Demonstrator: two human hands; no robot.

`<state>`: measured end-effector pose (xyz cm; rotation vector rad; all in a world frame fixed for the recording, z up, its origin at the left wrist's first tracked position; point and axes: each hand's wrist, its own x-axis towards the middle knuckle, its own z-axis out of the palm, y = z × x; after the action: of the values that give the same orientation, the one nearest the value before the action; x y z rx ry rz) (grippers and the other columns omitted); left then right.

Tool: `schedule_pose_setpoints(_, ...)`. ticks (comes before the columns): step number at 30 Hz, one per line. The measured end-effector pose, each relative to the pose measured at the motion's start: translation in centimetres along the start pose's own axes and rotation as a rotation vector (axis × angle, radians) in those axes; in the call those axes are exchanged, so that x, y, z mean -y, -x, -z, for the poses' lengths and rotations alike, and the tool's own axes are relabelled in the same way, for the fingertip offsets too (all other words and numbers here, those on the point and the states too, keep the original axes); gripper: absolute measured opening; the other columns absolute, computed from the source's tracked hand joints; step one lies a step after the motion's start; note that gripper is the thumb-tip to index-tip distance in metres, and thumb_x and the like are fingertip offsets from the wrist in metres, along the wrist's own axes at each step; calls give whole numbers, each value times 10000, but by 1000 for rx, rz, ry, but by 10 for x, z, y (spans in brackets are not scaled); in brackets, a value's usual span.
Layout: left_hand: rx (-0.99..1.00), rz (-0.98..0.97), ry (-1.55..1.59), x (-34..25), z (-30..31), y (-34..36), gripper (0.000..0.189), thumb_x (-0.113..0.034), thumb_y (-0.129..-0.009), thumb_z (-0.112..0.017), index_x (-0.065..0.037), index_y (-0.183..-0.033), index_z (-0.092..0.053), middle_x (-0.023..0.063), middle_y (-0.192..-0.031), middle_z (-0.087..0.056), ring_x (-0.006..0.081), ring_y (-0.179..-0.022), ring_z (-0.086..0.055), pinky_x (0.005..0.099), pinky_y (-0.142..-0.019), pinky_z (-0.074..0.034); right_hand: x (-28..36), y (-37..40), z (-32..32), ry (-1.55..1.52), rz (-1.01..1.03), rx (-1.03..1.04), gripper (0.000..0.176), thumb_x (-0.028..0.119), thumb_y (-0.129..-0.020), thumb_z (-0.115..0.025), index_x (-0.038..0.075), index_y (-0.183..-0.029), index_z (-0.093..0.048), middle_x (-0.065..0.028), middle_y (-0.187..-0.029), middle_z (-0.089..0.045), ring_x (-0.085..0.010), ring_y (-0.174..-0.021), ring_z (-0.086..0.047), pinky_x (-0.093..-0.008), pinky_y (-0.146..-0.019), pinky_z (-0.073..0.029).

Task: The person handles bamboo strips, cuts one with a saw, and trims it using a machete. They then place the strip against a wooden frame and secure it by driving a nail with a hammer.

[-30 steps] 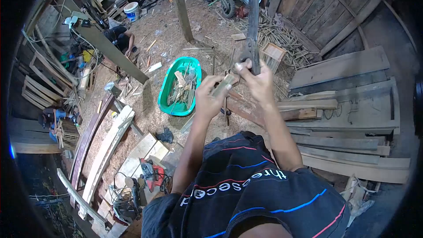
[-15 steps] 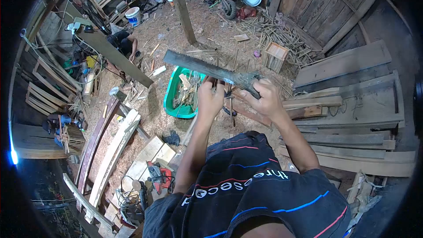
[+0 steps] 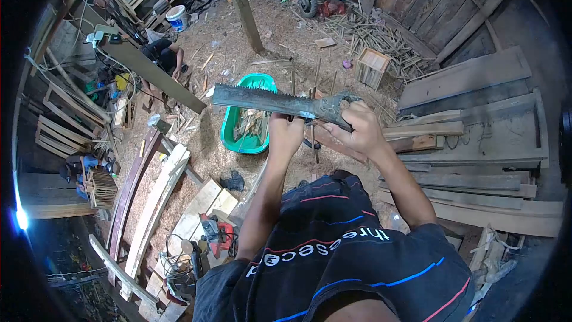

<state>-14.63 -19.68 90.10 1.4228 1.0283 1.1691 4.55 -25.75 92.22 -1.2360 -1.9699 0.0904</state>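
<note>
Handsaw (image 3: 262, 99), one: held across our front, grip in our closed right hand (image 3: 362, 126), blade passing over our left fingers, teeth facing away from us. Left hand (image 3: 286, 135), one: fingers mostly hidden by the blade; we cannot tell what they hold, or how wide they are. Chief risk, as we judge it: a nick or cut, should the saw twist or our grip slip so near those unseen fingers. Second risk: the tip catching the green tub (image 3: 228, 133), loaded with scrap wood, just beyond our left fingers. In the way: a reddish board (image 3: 342, 145) below our right fingers. Further stock: small wooden crate (image 3: 372, 70) beyond the right fingers; crouching person (image 3: 169, 58), well apart, beyond the left fingers
</note>
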Motion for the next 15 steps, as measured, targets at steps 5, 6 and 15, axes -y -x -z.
schedule_pose_setpoints(5, 39, -12, -70, 8, -1, 2, 194, -22, -892, -584, 62, -1047, -664, 145, -1027, -708, 203, -960, -648, 362, -870, -493, -6, 0, 10, 49, 88, -17, 271, 262, -777, -787, 32, -885, -691, -123, -837, -664, -316, -773, -634, -394, -723, -474)
schedule_pose_setpoints(6, 56, -12, -112, 10, -2, 1, 199, -46, -904, -583, 58, -1052, -666, 142, -1030, -709, 203, -962, -648, 366, -869, -493, -19, 2, 13, 65, 106, 20, 267, 261, -772, -790, 35, -868, -686, -123, -825, -661, -315, -761, -632, -394, -716, -476)
schedule_pose_setpoints(15, 167, -81, 17, -6, 14, -6, 270, -192, -974, -608, 33, -1115, -653, 31, -935, -607, 94, -859, -543, 255, -787, -444, -114, 30, 60, -143, -705, -307, 271, 312, -913, -726, 42, -922, -704, -12, -666, -616, -120, -577, -538, -291, -534, -437)
